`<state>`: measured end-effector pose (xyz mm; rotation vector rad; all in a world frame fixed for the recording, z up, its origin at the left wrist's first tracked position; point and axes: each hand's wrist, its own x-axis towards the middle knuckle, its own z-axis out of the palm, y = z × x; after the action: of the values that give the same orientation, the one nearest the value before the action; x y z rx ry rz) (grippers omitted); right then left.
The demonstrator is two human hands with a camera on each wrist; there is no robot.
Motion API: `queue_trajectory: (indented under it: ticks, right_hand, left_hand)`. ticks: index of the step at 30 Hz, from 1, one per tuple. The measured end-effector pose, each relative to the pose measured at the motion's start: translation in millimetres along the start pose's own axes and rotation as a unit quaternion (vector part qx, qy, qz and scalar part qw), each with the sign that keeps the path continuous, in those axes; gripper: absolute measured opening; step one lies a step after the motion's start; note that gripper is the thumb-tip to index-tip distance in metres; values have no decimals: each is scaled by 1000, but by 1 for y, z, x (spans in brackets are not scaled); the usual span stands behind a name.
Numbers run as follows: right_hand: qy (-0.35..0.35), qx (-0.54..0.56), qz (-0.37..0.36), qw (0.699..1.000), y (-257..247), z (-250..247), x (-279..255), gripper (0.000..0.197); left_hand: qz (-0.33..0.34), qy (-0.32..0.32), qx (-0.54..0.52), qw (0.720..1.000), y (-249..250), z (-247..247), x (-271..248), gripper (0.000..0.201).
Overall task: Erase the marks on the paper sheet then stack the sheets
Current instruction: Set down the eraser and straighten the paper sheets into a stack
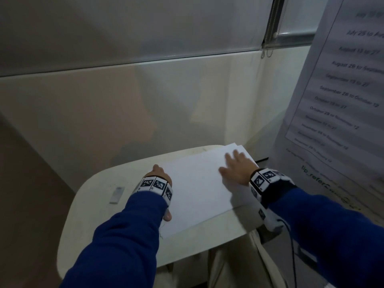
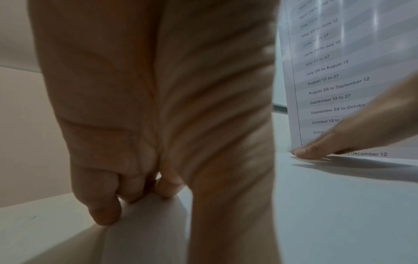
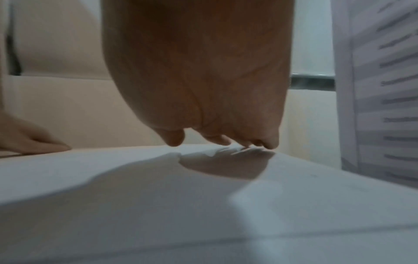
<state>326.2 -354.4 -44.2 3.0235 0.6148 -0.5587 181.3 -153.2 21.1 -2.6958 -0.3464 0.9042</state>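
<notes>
A pile of white paper sheets lies slanted on a small round-cornered white table; no marks show on the top sheet. My left hand is at the pile's left edge. In the left wrist view its fingers curl down onto that edge, the thumb lies on top, and the paper bulges up between them. My right hand lies flat on the pile's far right part with fingers spread. The right wrist view shows its fingertips touching the paper. A small pale eraser lies on the table left of my left hand.
A large printed sheet listing date ranges hangs close on the right, just beyond the table. A pale wall panel runs behind the table. Floor lies to the left. A cable hangs from my right wrist band near the table's right front corner.
</notes>
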Motion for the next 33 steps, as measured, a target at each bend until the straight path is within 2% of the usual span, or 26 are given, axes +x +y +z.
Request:
queue_trajectory:
  ticks: [1, 2, 3, 5, 6, 7, 8, 9, 11, 13, 14, 15, 16, 18, 19, 21, 22, 23, 25, 28, 30, 31, 33]
  right_hand:
    - [9, 10, 32, 999, 1, -2, 1, 76]
    - [31, 13, 23, 999, -7, -3, -6, 73]
    - [69, 20, -27, 997, -21, -1, -14, 64]
    - [99, 11, -225, 969, -59, 7, -34, 47]
    - [62, -23, -304, 950, -78, 10, -47, 47]
    - [8, -38, -326, 945, -88, 14, -55, 49]
    - [-29, -60, -319, 945, -90, 17, -58, 51]
    - [-31, -54, -313, 948, -85, 17, -55, 52]
    - [-2, -57, -266, 962, -54, 19, -40, 60]
    - [23, -49, -97, 994, -11, 14, -23, 77]
    - [28, -46, -25, 998, 8, 10, -15, 84]
    - [22, -50, 17, 998, 13, 4, -14, 82]
    - [20, -64, 1, 998, 8, 3, -13, 78]
    - [66, -44, -150, 985, -23, 5, -15, 73]
    - [89, -48, -236, 966, -47, 9, -24, 68]
    - [37, -61, -355, 932, -92, 16, -50, 57]
    - [-18, -69, -370, 926, -105, 17, -64, 54]
    - [-54, -98, -357, 927, -107, 19, -68, 52]
    - [-37, -106, -299, 948, -86, 16, -68, 54]
    - [2, -57, -118, 991, -16, 13, -40, 67]
    - [21, -57, -34, 998, 18, 11, -27, 70]
    - [37, -61, -51, 996, 19, 11, -26, 65]
    - [54, -53, -154, 985, -7, 14, -36, 63]
  left_hand:
    - [-1, 1, 5, 1000, 1, -1, -1, 69]
    - [-4, 2, 5, 1000, 2, -2, -3, 67]
    - [-7, 5, 3, 1000, 3, -3, -4, 66]
    - [-13, 3, -4, 1000, 4, -4, -4, 71]
    - [-16, 2, -8, 1000, 5, -4, -4, 73]
    - [-20, 4, -10, 1000, 5, -4, -4, 73]
    - [-22, 5, -10, 1000, 5, -4, -5, 72]
    - [-20, 6, -6, 1000, 5, -4, -5, 69]
    - [-13, 15, 2, 1000, 4, -3, -6, 64]
    - [-7, 19, 5, 1000, 3, 0, -6, 64]
    - [-5, 20, 6, 1000, 2, 1, -4, 64]
    - [-5, 22, 6, 1000, 1, 1, -3, 64]
    - [-6, 23, 6, 1000, 0, 2, -2, 63]
    - [-6, 21, 0, 1000, 0, 3, 0, 64]
    - [-6, 19, -7, 1000, -1, 3, 1, 66]
    - [-8, 16, -20, 1000, -1, 2, 0, 68]
    - [-12, 15, -24, 1000, -2, 1, 0, 68]
    - [-15, 15, -27, 999, -2, 1, -1, 70]
    - [-9, 18, -26, 999, -2, 1, -3, 73]
    - [-7, 24, -8, 1000, -1, 2, -6, 66]
    - [-8, 32, 7, 999, 1, 2, -7, 60]
    - [-7, 34, 15, 999, 2, 1, -7, 61]
    - [-4, 28, 25, 999, 5, 0, -8, 63]
